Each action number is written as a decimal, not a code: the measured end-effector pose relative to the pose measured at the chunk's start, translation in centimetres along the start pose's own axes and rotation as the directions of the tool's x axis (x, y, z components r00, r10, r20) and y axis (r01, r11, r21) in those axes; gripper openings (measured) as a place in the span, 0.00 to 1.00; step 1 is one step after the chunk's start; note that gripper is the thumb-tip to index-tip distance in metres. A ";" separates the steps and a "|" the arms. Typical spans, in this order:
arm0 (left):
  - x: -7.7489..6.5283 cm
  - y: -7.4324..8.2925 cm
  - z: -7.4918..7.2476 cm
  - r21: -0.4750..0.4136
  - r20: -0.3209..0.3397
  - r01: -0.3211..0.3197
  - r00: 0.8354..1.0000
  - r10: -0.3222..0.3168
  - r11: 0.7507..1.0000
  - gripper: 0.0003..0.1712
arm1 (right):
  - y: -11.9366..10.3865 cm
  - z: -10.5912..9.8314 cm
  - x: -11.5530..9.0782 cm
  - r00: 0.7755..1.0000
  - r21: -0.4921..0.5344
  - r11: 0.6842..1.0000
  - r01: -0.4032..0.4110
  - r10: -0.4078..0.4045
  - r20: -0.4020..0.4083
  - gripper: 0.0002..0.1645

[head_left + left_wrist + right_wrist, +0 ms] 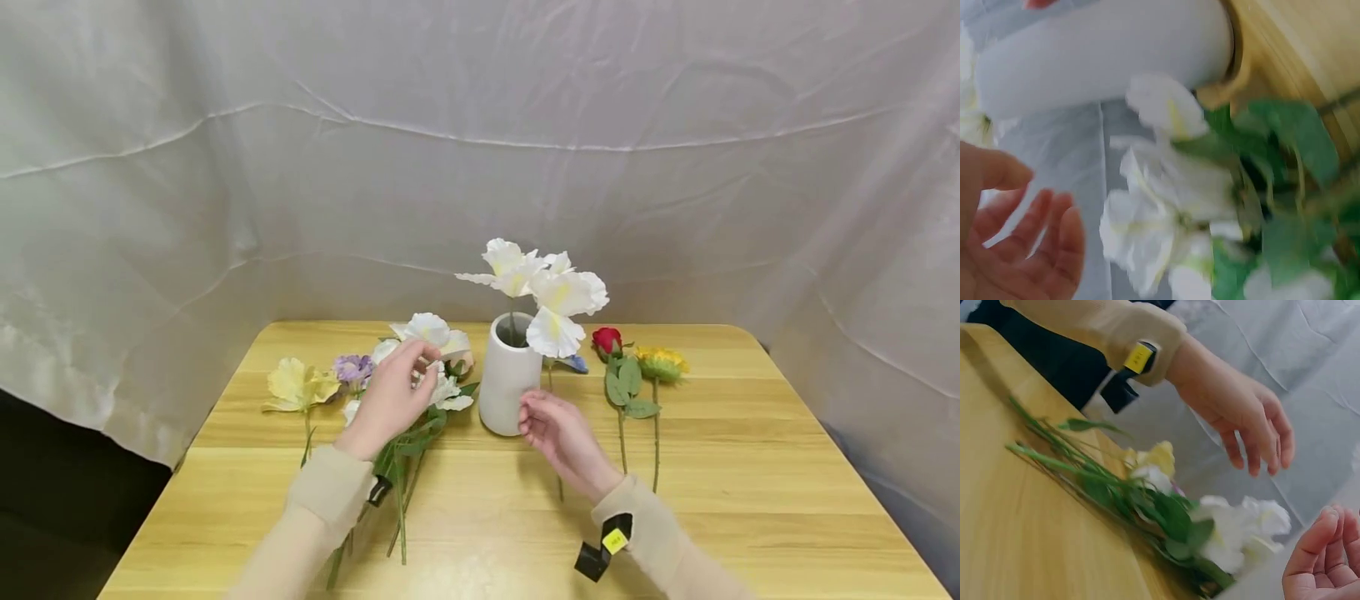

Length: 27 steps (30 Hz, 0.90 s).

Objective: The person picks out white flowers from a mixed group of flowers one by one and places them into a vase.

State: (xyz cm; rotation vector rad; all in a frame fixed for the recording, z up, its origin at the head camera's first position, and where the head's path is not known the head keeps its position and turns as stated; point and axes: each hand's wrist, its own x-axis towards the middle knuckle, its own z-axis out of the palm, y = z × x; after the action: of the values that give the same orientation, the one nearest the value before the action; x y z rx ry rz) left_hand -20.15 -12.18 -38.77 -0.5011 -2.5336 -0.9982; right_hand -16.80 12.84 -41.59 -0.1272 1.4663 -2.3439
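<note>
A white vase (501, 387) stands upright near the table's middle, with white flowers (513, 271) above its mouth. One white bloom (558, 321) hangs over the vase's right rim. My right hand (558, 429) is at the vase's lower right side, fingers loosely bent and holding nothing visible; whether the fingertips touch the vase I cannot tell. Over a pile of white flowers (1154, 206) left of the vase hovers my left hand (393, 396). Its fingers are relaxed and bent, and the left wrist view shows a gap between thumb and fingers with nothing in it.
At the left lie a yellow flower (296, 385) and a purple flower (352, 368). Right of the vase are a blue flower (574, 363), a red rose (606, 341) and a yellow sunflower (660, 363). A grey cloth (480, 183) hangs behind the wooden table (750, 500).
</note>
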 end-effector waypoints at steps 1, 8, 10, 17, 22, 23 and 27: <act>-0.2 -0.2 -0.5 0.019 0.021 0.006 1.000 -0.007 1.000 0.06 | 0.2 0.4 -0.1 1.000 -0.005 1.000 -0.004 0.005 0.012 0.08; -1.7 -1.8 -2.7 0.165 0.124 0.065 0.989 -0.086 0.984 0.06 | 2.1 2.7 0.3 0.995 0.089 0.991 -0.096 0.096 0.009 0.08; -2.1 -2.1 -3.0 0.190 0.153 0.089 0.981 -0.119 0.978 0.06 | 2.6 3.3 0.5 0.992 0.131 0.984 -0.124 0.126 -0.002 0.08; -3.3 -2.6 -3.4 0.251 0.258 0.137 0.944 -0.203 0.958 0.08 | 4.0 4.8 1.0 0.988 0.178 0.973 -0.148 0.155 -0.024 0.09; -3.4 -2.8 -2.6 0.266 0.297 0.146 0.928 -0.225 0.953 0.08 | 4.5 5.4 1.1 0.986 0.171 0.972 -0.160 0.164 -0.013 0.09; -3.4 -2.8 -2.4 0.270 0.299 0.146 0.927 -0.227 0.952 0.08 | 4.6 5.5 1.1 0.986 0.166 0.973 -0.162 0.165 -0.010 0.09; -3.3 -2.8 -1.5 0.292 0.292 0.133 0.930 -0.221 0.947 0.07 | 5.0 5.7 1.2 0.984 0.162 0.971 -0.174 0.178 -0.010 0.08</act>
State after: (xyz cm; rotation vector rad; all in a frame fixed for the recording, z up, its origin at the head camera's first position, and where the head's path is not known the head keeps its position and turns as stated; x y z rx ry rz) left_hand -18.23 -15.82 -40.89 -0.3838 -2.9958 -0.6531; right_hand -15.03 5.65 -43.59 0.0723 1.2386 -2.3133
